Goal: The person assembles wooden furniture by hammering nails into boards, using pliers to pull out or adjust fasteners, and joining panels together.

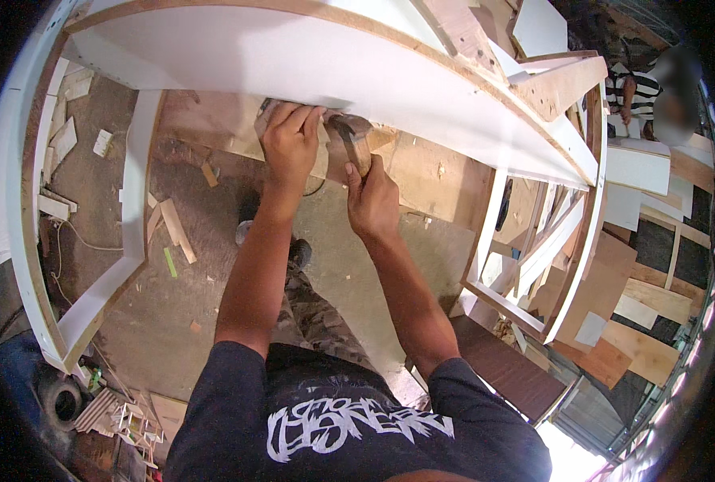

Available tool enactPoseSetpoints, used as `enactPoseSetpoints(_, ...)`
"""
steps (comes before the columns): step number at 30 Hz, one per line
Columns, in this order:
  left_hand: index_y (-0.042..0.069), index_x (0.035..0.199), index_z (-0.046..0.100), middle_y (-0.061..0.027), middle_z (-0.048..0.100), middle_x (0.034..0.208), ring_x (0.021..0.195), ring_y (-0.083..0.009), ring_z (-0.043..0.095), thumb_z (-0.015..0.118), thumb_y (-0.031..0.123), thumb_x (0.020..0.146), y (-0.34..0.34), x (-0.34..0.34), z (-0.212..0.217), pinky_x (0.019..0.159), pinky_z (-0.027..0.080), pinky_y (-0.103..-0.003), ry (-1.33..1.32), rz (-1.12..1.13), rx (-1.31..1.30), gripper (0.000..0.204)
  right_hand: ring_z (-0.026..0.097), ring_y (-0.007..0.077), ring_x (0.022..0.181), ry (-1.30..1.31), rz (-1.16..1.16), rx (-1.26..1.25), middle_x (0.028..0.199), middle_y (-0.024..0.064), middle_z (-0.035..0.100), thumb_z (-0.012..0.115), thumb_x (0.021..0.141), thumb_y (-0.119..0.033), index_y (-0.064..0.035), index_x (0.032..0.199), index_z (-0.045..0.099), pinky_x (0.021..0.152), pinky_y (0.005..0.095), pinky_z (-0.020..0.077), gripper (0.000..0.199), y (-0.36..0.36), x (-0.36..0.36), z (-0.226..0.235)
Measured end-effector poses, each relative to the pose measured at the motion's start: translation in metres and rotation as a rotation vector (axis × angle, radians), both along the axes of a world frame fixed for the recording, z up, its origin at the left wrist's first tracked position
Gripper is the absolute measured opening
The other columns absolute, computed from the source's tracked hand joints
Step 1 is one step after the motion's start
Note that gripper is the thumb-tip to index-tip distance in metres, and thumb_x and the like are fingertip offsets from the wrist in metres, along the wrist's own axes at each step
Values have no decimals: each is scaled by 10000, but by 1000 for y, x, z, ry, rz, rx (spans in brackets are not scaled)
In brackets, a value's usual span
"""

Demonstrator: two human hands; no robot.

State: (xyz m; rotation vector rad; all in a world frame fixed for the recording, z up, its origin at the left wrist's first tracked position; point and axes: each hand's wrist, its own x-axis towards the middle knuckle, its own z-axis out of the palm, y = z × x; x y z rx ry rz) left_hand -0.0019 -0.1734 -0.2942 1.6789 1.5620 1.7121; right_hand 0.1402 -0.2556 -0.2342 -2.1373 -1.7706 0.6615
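Note:
A hammer (348, 127) with a dark metal head and a wooden handle is gripped in my right hand (373, 199), its head raised close to a white panel (293, 60). To its left, my left hand (289, 145) has its fingers bent and drawn together against the lower part of that panel. What those fingers hold, if anything, is too small or hidden to make out. The panel belongs to a large white wooden frame (132, 193) with bare wood edges, which curves around both of my arms.
Wood offcuts (177, 231) and a thin cord (92, 243) lie on the floor at left. Plywood pieces (642, 349) cover the right side, near a dark brown board (506, 365). A tyre (59, 402) stands at lower left. Another person (634, 96) is at far right.

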Motion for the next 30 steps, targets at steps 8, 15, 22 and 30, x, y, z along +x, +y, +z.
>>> enactPoseSetpoints(8, -10, 874, 740, -130, 691, 839, 793, -321, 662, 725, 23, 852, 1, 3, -1, 724, 520, -411, -36, -3, -22, 43, 645, 544, 842, 95, -21, 23, 859, 329, 656, 572, 1028, -305, 16, 1128, 488, 713, 593, 499, 347, 5, -2, 0)
enactPoseSetpoints(15, -8, 892, 746, -126, 695, 842, 793, -304, 664, 725, 57, 877, 5, 1, -3, 725, 521, -409, 58, 7, 3, 70, 657, 536, 865, 88, -64, -22, 875, 342, 661, 552, 1037, -355, 26, 1118, 500, 720, 573, 513, 393, 1, -2, 9)
enactPoseSetpoints(22, 6, 906, 757, -122, 710, 865, 787, -304, 673, 726, 84, 892, 0, 5, -5, 732, 530, -401, 5, 17, -80, 85, 657, 540, 830, 128, -69, 78, 848, 335, 661, 563, 1035, -349, 29, 1120, 501, 702, 555, 511, 392, -1, 3, 5)
enactPoseSetpoints(30, 17, 854, 752, -117, 703, 852, 800, -303, 664, 735, 91, 878, -1, 4, -2, 756, 525, -409, -1, 50, -11, 80, 658, 532, 792, 107, -67, -18, 787, 323, 647, 560, 1040, -328, 59, 1054, 507, 670, 542, 505, 391, 9, 2, 8)
